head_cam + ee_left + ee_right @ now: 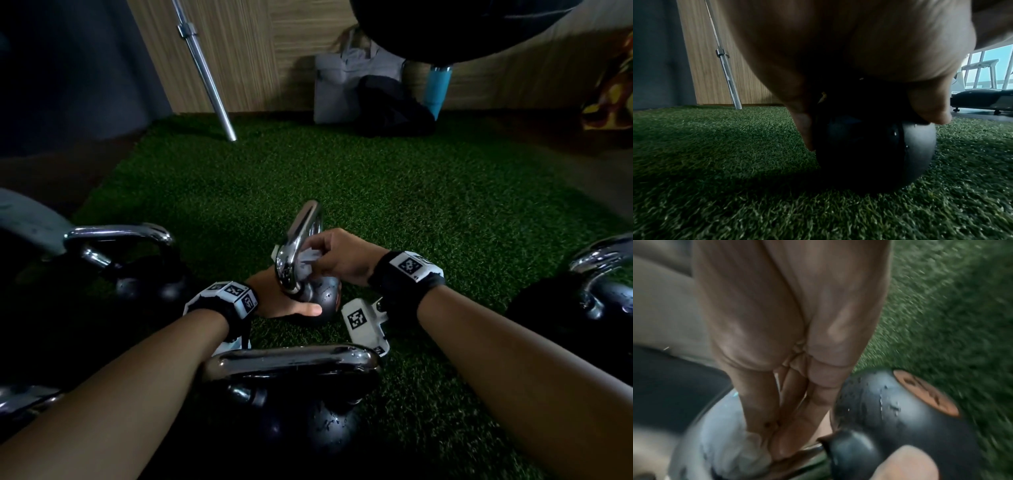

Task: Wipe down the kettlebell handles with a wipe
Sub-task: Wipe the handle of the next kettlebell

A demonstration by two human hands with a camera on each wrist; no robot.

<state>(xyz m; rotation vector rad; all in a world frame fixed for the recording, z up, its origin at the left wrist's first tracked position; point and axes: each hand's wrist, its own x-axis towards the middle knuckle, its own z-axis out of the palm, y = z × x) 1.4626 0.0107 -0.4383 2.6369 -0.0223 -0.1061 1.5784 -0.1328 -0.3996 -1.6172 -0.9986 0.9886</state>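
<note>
A small black kettlebell (322, 294) lies tipped on green turf, its chrome handle (301, 240) pointing up and away. My left hand (287, 305) cups the black ball (875, 151) from the near side, thumb across it. My right hand (332, 257) pinches a crumpled white wipe (310, 258) against the inside of the handle loop. In the right wrist view the fingers (785, 426) press the wipe (731, 447) onto the chrome, beside the ball (900, 418) with its orange disc.
Other kettlebells stand around: one at left (137, 260), one close in front (298, 387), one at right (596, 284). A steel barbell (205, 68) leans on the wooden wall. Bags (359, 89) and a blue bottle (436, 85) sit at the back. Open turf (376, 178) lies ahead.
</note>
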